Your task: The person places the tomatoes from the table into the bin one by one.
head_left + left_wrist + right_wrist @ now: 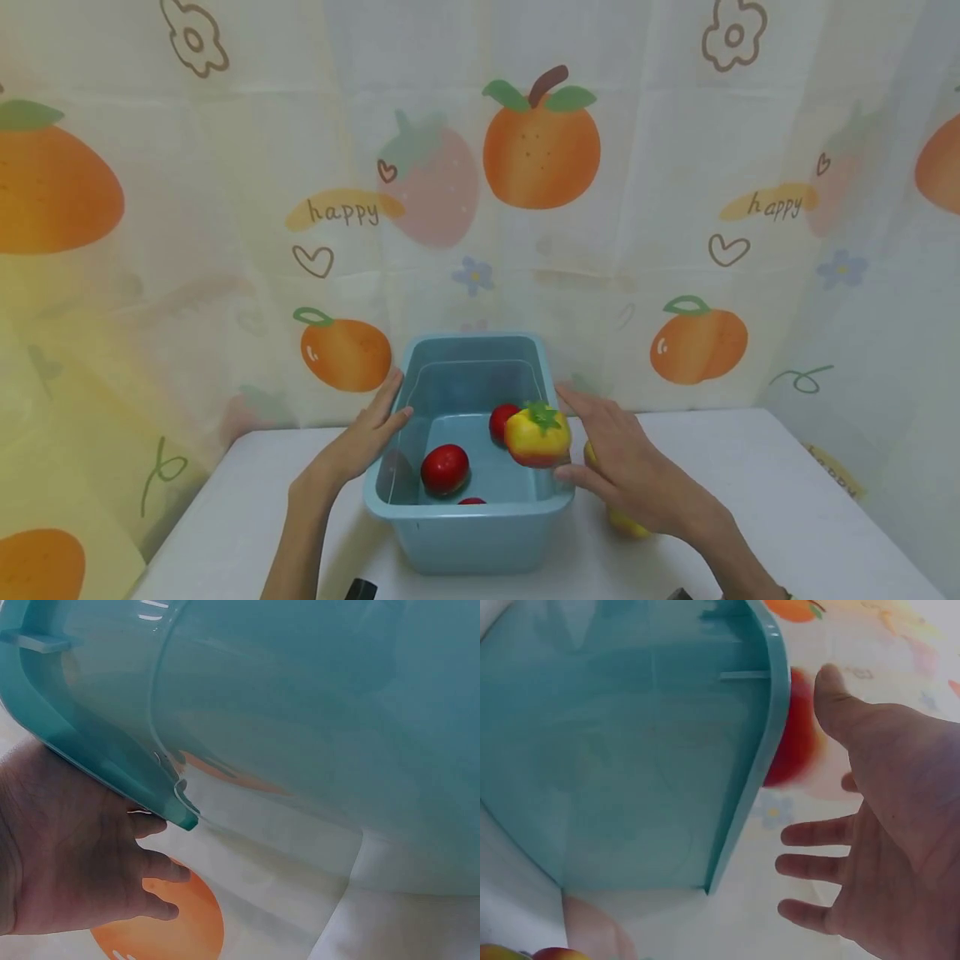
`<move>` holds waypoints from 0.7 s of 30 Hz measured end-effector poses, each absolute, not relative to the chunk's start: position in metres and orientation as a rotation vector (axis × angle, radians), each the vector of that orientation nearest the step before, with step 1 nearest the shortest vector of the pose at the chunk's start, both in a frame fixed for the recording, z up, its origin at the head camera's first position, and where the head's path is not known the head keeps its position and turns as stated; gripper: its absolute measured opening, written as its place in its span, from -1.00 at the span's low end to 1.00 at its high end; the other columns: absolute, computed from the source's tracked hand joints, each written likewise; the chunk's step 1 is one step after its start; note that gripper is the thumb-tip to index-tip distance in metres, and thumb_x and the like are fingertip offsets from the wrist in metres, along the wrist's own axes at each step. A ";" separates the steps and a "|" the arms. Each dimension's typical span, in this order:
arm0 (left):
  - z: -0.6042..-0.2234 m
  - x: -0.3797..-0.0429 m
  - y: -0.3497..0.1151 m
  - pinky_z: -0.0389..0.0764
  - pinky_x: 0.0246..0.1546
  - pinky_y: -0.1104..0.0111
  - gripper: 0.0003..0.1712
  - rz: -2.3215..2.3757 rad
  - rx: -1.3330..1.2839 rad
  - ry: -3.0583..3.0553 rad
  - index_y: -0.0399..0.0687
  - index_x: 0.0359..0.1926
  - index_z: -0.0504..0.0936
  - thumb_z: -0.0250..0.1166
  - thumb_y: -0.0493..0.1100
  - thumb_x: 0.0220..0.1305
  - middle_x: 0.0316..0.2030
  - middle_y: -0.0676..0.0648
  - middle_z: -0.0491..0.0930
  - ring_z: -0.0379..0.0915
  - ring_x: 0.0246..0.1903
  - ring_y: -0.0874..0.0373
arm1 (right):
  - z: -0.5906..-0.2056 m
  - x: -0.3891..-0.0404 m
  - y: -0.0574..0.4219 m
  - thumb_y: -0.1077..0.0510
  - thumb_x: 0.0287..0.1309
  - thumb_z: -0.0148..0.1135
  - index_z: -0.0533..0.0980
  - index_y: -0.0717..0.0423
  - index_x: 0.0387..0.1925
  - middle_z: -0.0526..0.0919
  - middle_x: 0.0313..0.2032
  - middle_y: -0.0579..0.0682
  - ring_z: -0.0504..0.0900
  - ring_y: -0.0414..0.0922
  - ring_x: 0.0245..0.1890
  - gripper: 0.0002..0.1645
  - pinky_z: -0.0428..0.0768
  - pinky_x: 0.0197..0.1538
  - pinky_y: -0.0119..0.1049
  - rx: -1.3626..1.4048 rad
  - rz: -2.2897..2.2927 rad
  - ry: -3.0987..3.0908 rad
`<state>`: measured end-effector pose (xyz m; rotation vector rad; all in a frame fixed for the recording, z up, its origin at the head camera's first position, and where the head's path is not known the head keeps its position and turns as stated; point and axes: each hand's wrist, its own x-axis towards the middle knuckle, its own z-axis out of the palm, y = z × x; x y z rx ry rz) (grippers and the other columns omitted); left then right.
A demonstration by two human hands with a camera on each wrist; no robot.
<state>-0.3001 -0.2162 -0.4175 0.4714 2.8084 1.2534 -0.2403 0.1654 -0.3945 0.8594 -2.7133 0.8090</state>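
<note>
The right hand [626, 458] has its fingers spread, holding nothing; near its thumb, a round yellow-and-red fruit with green leaves [537, 433] is above the right side of a blue rectangular plastic bin [472, 542]. The left hand [360, 446], fingers extended, rests against the left rim. Shiny red round fruits [446, 469] lie inside.

Left hand [369, 432]: fingers extended, thumb stands apart. Right hand [622, 454]: fingers straight, thumb spreads wide. Forearms [303, 533]: two, both slant inward.
</note>
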 end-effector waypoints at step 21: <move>-0.417 -0.300 -0.217 -0.18 0.53 -0.45 -0.06 1.256 0.479 2.805 0.08 0.71 -0.32 -0.07 0.24 0.60 0.72 -0.10 -0.37 -0.42 0.69 -0.31 | -0.377 -0.239 0.196 -0.33 0.49 0.08 0.17 -0.21 0.59 0.34 0.48 -0.03 0.27 0.09 0.51 -0.20 0.27 0.46 0.40 0.740 0.591 -2.728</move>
